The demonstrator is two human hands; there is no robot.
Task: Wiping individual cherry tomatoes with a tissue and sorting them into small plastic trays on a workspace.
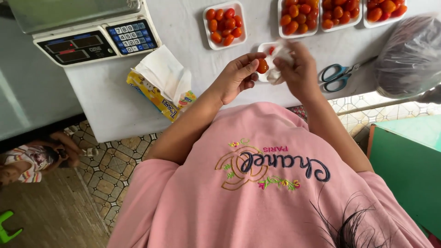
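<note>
A: We pinch one orange cherry tomato (pixel 262 66) in our left hand (pixel 237 76). Our right hand (pixel 297 69) grips a white tissue (pixel 281 59) beside it.

B: Under them, our small tray (pixel 263 47) looks nearly empty. Farther back, four trays (pixel 225 25) are full already.

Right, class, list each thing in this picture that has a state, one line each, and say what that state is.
Left hand: holding a small tomato at its fingertips.
Right hand: gripping a crumpled white tissue.
Small tray behind the hands: nearly empty.
Tray further back: filled with tomatoes.
Scissors: lying closed on the table.
Tissue pack: open, one tissue sticking out.
Scale: display lit.
</note>
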